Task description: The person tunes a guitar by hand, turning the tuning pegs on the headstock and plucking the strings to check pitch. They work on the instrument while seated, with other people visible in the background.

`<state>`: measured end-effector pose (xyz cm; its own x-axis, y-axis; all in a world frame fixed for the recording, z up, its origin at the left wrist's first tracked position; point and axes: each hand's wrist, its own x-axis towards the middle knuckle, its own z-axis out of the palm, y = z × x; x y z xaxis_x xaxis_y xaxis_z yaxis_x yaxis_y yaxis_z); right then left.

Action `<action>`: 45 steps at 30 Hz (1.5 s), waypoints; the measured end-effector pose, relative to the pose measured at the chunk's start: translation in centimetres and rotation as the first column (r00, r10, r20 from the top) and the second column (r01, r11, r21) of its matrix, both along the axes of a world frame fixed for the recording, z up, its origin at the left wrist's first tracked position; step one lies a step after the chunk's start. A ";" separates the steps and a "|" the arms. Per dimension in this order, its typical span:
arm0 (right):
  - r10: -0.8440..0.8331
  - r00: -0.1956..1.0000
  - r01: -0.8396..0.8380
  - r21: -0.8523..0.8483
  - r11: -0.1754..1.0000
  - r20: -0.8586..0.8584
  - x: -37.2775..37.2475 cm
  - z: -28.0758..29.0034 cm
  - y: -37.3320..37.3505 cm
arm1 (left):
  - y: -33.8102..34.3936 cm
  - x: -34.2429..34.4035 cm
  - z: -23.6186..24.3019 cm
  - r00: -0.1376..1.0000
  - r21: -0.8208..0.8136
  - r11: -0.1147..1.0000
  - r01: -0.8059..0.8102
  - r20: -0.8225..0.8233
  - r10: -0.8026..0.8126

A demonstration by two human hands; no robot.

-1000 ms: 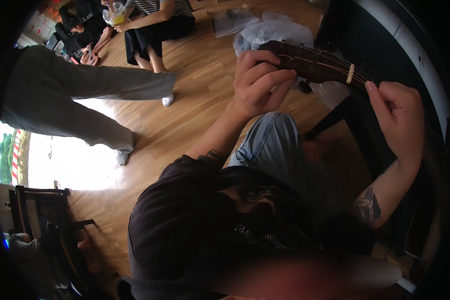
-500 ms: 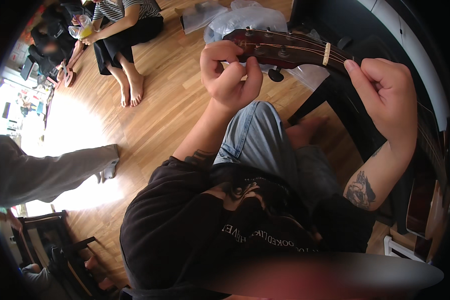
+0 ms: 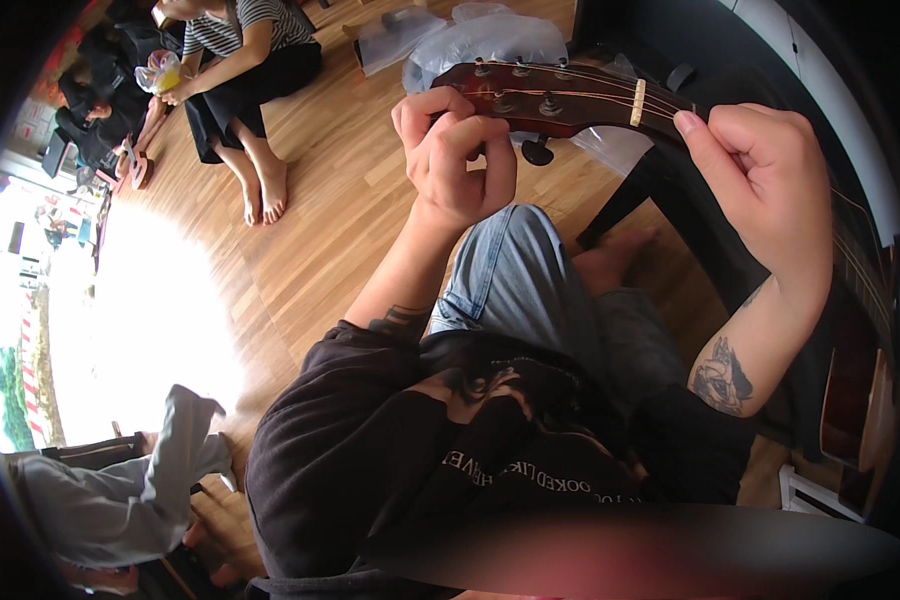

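A guitar's dark reddish headstock [image 3: 595, 98] lies across the upper middle, with strings running over a pale nut [image 3: 637, 102]. My left hand [image 3: 455, 160] is closed at its left end, the fingers curled round a tuning peg that they mostly hide. Beside those fingers, a black peg knob [image 3: 537, 152] juts out below the headstock. Just right of the nut, my right hand [image 3: 760, 180] is closed, thumb and finger pinching a guitar string over the neck. How many strings it pinches I cannot tell.
Clear plastic bags [image 3: 490, 45] lie on the wooden floor behind the headstock. A seated person [image 3: 245, 75] holds a drink at the upper left; a small guitar [image 3: 140, 170] is near them. Another person in grey [image 3: 120, 500] is at the lower left. A wooden guitar body [image 3: 850, 410] shows at right.
My left fingers have curled and turned at the headstock's end. The headstock sits slightly farther left and higher in view. At the lower left, the person in grey has shifted downward.
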<state>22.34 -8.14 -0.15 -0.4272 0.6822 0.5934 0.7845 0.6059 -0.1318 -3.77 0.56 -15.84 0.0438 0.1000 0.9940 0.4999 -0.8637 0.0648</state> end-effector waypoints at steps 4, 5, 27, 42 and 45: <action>0.010 1.000 -0.010 0.008 1.000 0.016 0.3 -0.3 -0.3 | 0.5 0.2 0.2 0.998 0.016 0.998 0.062 0.015 -0.062; 0.024 0.999 -0.024 0.016 1.000 0.023 0.4 -0.4 0.0 | 0.6 -0.4 0.6 0.996 0.042 0.996 0.081 -0.025 -0.080; -0.106 0.994 0.108 -0.048 0.993 0.033 0.4 0.5 -0.3 | 0.9 -1.8 0.0 0.985 0.093 0.991 0.094 -0.150 -0.079; 0.012 1.000 -0.013 0.061 0.998 0.019 0.7 -0.5 0.3 | 2.5 -3.5 -1.0 0.986 0.164 0.982 0.093 -0.151 -0.069; 0.004 0.998 -0.011 0.123 0.992 0.062 1.0 -0.4 -0.3 | 2.6 -2.9 -0.4 0.986 0.189 0.971 0.145 -0.114 -0.125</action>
